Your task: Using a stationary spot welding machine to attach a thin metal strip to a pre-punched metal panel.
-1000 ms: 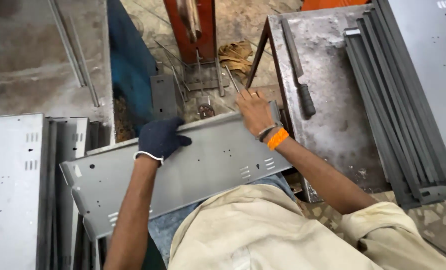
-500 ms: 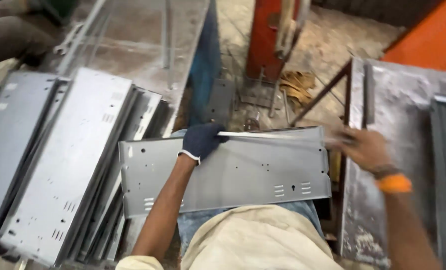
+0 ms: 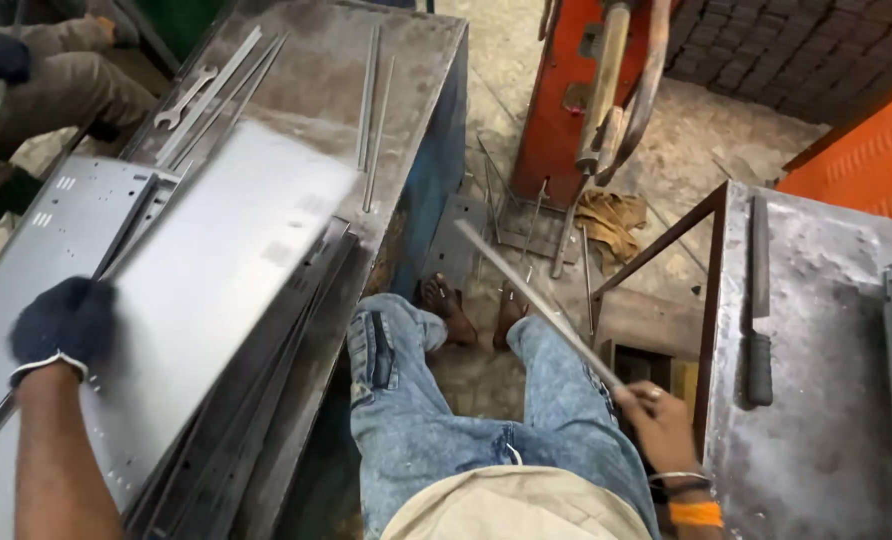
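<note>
The left hand point(image 3: 63, 325) wears a dark glove. It lies on a big grey metal sheet point(image 3: 216, 290), but its fingers are hidden, so I cannot tell how tightly it holds. The sheet is blurred and rests on a pile of sheets point(image 3: 56, 215) on the left counter point(image 3: 406, 60). Thin rods point(image 3: 371, 110) and a spanner point(image 3: 184, 100) lie at the far end of that counter. In the middle are the person's blue jeans point(image 3: 416, 430) and bare feet point(image 3: 471, 310) on the floor. A red machine point(image 3: 576, 90) stands far off. The right hand point(image 3: 656, 420) is bare and closed around the near end of a long thin metal strip point(image 3: 536, 300), which points up and to the left. On the right counter point(image 3: 816, 440) lies a file point(image 3: 759, 300).
</note>
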